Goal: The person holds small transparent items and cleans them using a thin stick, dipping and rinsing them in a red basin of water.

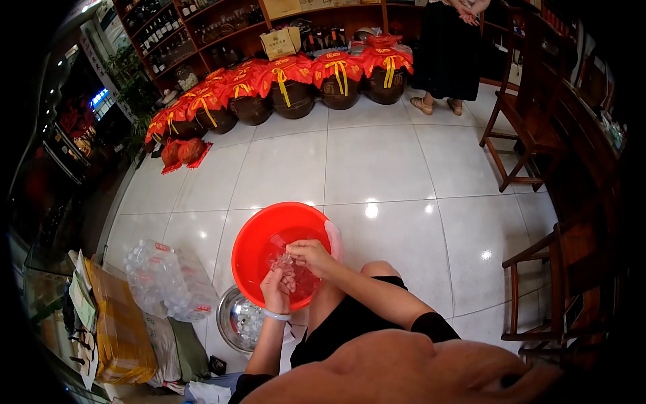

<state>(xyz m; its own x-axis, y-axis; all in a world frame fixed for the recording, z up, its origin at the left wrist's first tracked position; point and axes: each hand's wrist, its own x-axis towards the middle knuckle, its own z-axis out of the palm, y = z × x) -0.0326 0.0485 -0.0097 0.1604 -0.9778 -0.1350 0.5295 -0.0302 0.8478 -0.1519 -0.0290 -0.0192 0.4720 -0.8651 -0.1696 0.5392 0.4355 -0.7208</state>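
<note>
A red plastic basin (250,246) stands on the floor in front of my knees, with what looks like water in it. Over it, my left hand (274,291), with a pale bangle at the wrist, is closed around a cluster of small clear pieces (282,262), whose exact kind I cannot make out. My right hand (311,258) is closed in a pinch at the top of the same cluster. A steel bowl (231,316) sits beside the basin at the lower left, with many small clear items inside. A pale pink cloth-like thing (334,241) hangs over the basin's right rim.
Left of the basin lies a plastic-wrapped pack of clear bottles (168,279), near a taped yellow carton (118,323). Red-covered jars (293,94) line the shelves (222,34) at the back. A person (447,57) stands there. Wooden chairs (528,121) stand at right.
</note>
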